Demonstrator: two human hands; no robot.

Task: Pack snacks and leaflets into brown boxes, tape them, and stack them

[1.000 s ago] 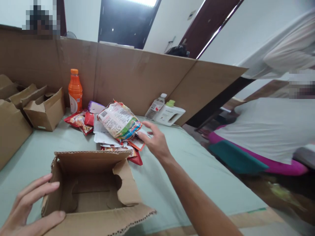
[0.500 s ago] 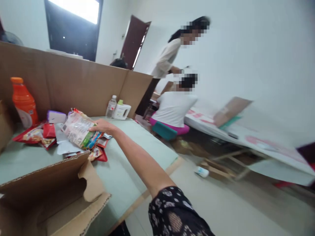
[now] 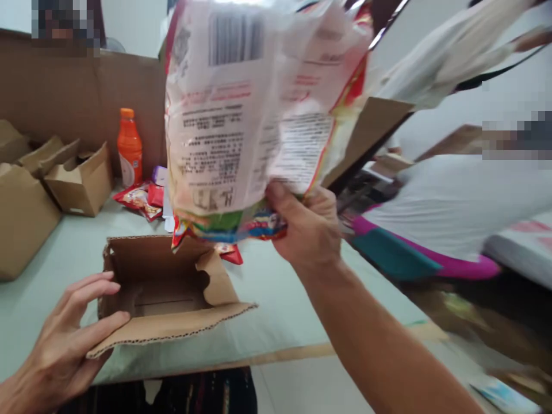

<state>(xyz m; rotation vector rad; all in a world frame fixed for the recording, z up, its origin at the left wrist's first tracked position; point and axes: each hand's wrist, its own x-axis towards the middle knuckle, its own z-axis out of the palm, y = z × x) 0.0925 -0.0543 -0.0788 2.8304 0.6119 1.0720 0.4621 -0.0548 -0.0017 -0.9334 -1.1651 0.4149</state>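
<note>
Right grip (image 3: 308, 230) is closed on the lower right corner of a snack bag (image 3: 245, 126), held above the desk (image 3: 284, 305), apparently pinched low to keep it upright. Left grip (image 3: 80, 322) touches an open box (image 3: 166, 290) at its left end, seemingly steadying it; whether it pinches cannot be told.

We see glare on the bag (image 3: 254, 132) at twelve o'clock. The shirt (image 3: 461, 207) toward three is blurred, the box (image 3: 157, 259) shadowy.

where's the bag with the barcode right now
In the head view, the barcoded bag is at upper centre, held near its bottom edge by the right hand, right of the orange bottle and higher than the open cardboard box.
</note>
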